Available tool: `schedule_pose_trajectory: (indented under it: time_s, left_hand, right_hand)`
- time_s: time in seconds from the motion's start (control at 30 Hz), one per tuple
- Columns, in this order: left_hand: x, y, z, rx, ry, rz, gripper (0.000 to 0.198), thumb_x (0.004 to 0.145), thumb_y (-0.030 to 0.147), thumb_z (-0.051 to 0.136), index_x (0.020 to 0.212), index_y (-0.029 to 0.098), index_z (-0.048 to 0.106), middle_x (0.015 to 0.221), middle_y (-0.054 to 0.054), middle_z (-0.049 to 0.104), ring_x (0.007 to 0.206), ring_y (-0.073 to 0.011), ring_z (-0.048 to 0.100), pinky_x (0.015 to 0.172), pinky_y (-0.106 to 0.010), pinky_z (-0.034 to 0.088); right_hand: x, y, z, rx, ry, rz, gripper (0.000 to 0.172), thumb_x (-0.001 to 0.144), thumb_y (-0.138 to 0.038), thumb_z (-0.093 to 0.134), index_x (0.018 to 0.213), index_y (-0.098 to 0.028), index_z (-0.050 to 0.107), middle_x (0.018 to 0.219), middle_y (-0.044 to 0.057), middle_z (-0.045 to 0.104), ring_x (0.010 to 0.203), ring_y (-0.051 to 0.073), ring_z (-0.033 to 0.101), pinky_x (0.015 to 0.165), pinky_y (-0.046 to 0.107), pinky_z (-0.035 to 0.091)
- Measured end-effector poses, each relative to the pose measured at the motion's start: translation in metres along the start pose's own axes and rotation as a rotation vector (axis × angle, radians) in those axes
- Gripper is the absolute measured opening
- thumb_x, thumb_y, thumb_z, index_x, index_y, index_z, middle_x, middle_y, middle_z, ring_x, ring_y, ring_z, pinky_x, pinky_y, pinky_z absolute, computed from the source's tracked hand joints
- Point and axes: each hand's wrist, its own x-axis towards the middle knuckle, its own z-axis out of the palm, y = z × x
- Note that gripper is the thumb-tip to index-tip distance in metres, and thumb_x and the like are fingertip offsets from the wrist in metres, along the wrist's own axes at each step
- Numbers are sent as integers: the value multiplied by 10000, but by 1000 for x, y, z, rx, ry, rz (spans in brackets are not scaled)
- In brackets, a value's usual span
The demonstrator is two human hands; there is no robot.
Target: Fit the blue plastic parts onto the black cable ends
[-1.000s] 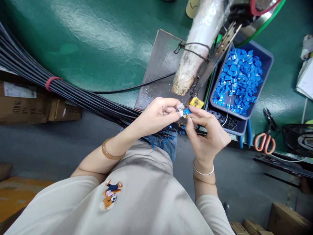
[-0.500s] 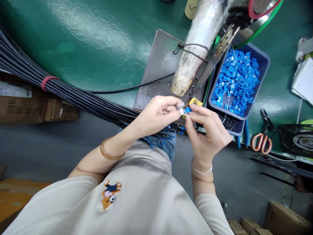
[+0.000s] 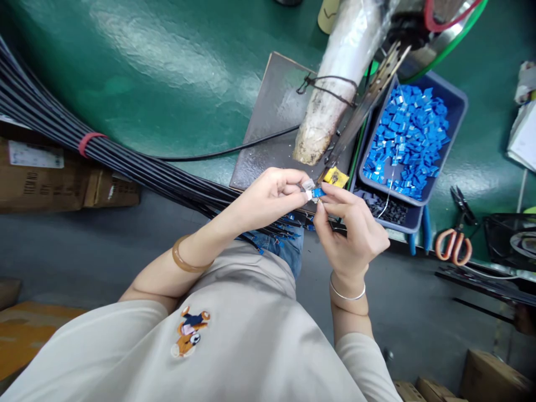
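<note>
My left hand [image 3: 272, 195] is closed in a pinch, with a small whitish, partly clear piece [image 3: 309, 190] at its fingertips. Against that piece sits a small blue circuit board [image 3: 317, 192]. My right hand [image 3: 354, 223] has thumb and index finger closed at the board's right edge. How the board and the whitish piece join is too small to tell. Just above the fingertips is the narrow metal tip of a dark tool [image 3: 343, 137], beside a yellow pad [image 3: 336, 177]. Under my left forearm runs a bundle of black cables [image 3: 138, 167], with blue pieces at the ends.
A grey bin [image 3: 454, 131] of blue boards stands at right, over another bin [image 3: 412, 220] with small black parts. Orange-handled scissors [image 3: 453, 245] and blue-handled pliers [image 3: 426, 229] lie beyond. A plastic-wrapped tube [image 3: 335, 84] hangs above a dark board [image 3: 272, 106] on the green table [image 3: 159, 84].
My right hand has shifted slightly left and its fingertips have moved on the blue board, more of which shows. My left hand stays nearly in place.
</note>
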Motion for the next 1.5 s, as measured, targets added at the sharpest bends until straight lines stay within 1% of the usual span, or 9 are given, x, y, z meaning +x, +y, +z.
schedule_pose_trajectory:
  time_s: [0.6, 0.73, 0.83, 1.0, 1.13, 1.27, 1.33, 1.4, 1.5]
  left_hand:
    - [-3, -2, 0, 12, -23, 7, 143, 872, 236, 551, 780, 128, 569, 519, 69, 359, 487, -53, 280, 484, -222, 196]
    - [-12, -7, -1, 138, -84, 50, 219, 896, 312, 554, 866, 113, 639, 559, 59, 390, 507, -59, 293, 490, -214, 211]
    - [-23, -14, -3, 382, -204, 104, 219, 899, 274, 552, 939, 125, 707, 619, 21, 565, 534, -67, 409, 526, -204, 284]
    - [-39, -27, -4, 622, -309, 135, 227, 895, 220, 574, 1038, 173, 742, 931, -55, 767, 752, -110, 675, 710, -200, 447]
    - [-45, -25, -5, 566, -113, 205, 219, 840, 299, 682, 980, 142, 742, 940, -68, 759, 819, -141, 695, 752, -229, 508]
    - [-36, -13, -24, 584, 390, 396, 139, 852, 286, 667, 851, 151, 704, 865, -38, 723, 771, -131, 655, 726, -261, 520]
    - [-23, -13, -42, 767, 573, 461, 127, 845, 306, 681, 849, 179, 687, 919, -39, 707, 896, -165, 623, 834, -308, 493]
    - [-4, -19, -62, 897, 640, 459, 192, 787, 354, 747, 827, 186, 662, 893, -32, 674, 916, -179, 586, 848, -319, 465]
    - [22, -31, -85, 951, 661, 412, 267, 795, 414, 743, 772, 186, 605, 771, 2, 594, 790, -132, 532, 756, -292, 440]
  right_hand:
    - [-3, -1, -2, 20, 42, -8, 177, 790, -69, 680, 840, -209, 584, 1037, 50, 754, 806, 137, 736, 733, 245, 611]
    - [-1, -7, -17, 123, -62, 130, 157, 815, -74, 661, 875, -209, 606, 1001, 35, 746, 881, 152, 729, 718, 250, 603]
    - [-3, -15, -31, 232, -138, 322, 97, 860, -111, 615, 864, -207, 600, 1045, 37, 736, 705, 115, 708, 553, 224, 559]
    - [-22, -16, -64, 185, 82, 197, 133, 857, -224, 634, 727, -250, 620, 555, -46, 628, 453, 111, 584, 426, 241, 453]
    - [-45, -3, -94, 41, 113, 67, 419, 913, -491, 530, 590, -245, 630, 382, -39, 389, 329, 86, 359, 401, 280, 300]
    - [-47, -1, -92, -5, 28, 9, 323, 917, -470, 524, 815, -252, 740, 444, -13, 444, 404, 120, 432, 448, 291, 329]
    - [-38, -4, -80, -147, 193, 45, 307, 926, -408, 515, 797, -240, 737, 459, -15, 468, 417, 113, 428, 465, 284, 352]
    - [-28, -2, -67, -311, 264, 111, 206, 887, -305, 585, 763, -223, 728, 505, -19, 537, 445, 99, 439, 489, 269, 346]
    - [-17, 21, -59, -440, 43, 355, 189, 884, -301, 599, 780, -196, 717, 635, 7, 634, 556, 118, 517, 594, 278, 387]
